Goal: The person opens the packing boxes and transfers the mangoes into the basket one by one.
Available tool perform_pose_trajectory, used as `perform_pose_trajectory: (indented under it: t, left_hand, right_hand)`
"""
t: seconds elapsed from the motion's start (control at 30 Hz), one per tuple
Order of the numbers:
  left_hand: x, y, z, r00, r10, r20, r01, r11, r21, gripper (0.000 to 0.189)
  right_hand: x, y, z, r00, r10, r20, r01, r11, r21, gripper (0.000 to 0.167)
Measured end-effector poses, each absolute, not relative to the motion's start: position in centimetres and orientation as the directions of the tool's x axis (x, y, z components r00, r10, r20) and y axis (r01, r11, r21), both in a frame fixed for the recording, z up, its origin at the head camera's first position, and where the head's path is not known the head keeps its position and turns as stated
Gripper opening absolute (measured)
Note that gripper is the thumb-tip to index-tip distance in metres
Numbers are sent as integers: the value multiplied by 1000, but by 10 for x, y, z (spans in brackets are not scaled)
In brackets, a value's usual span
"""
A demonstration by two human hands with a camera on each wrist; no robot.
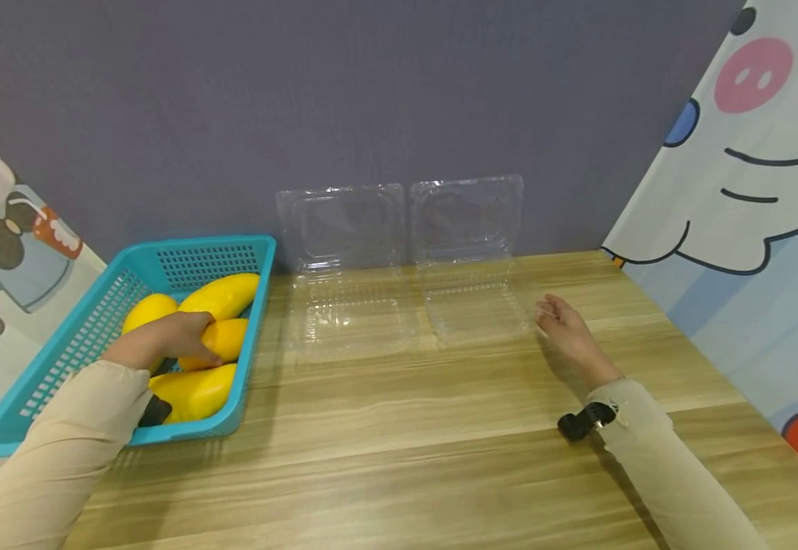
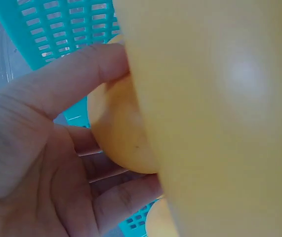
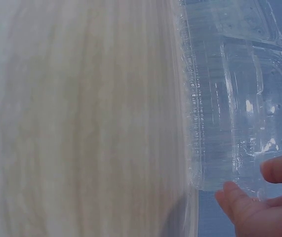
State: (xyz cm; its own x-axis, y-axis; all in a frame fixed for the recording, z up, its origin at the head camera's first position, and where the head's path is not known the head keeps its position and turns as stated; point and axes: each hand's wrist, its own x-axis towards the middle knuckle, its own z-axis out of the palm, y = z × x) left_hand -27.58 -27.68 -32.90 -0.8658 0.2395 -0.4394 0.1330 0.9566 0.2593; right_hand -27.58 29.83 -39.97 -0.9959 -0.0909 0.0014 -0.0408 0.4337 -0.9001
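Observation:
In the blue basket (image 1: 250,382) at the left, my left hand (image 1: 182,336) grips a smooth orange-yellow fruit (image 1: 228,338). The left wrist view has the thumb on one side of this fruit (image 2: 123,128) and fingers around the other. Longer yellow fruits (image 1: 195,393) lie beside it, one of them (image 2: 220,108) filling much of that view. My right hand (image 1: 569,332) hovers over the table's right part, fingers loosely bent and holding nothing. Nearest to it is a clear plastic clamshell box (image 1: 467,218), its lid raised; in the right wrist view the fingers overlap the box (image 3: 244,108).
A second clear clamshell box (image 1: 344,225), also with its lid up, stands between the basket and the first box. Both lids are close to the grey back panel (image 1: 371,92). The wooden table (image 1: 399,443) is bordered by printed cartoon panels (image 1: 749,183) left and right.

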Motion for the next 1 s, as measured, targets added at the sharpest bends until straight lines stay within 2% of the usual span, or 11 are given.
perform_pose_trajectory:
  t: [0.17,1.0]
  left_hand:
    - [-274,-277,-328,-856,231,-462,107,954,278,91]
    - [-269,-275,-322,-887,217,-408,124,963,241,79]
  right_hand:
    - [-275,298,-399,-996,-93,2,-43,442,-896,57]
    - [-275,299,-400,-993,-114,15,-65,442,-894,59]
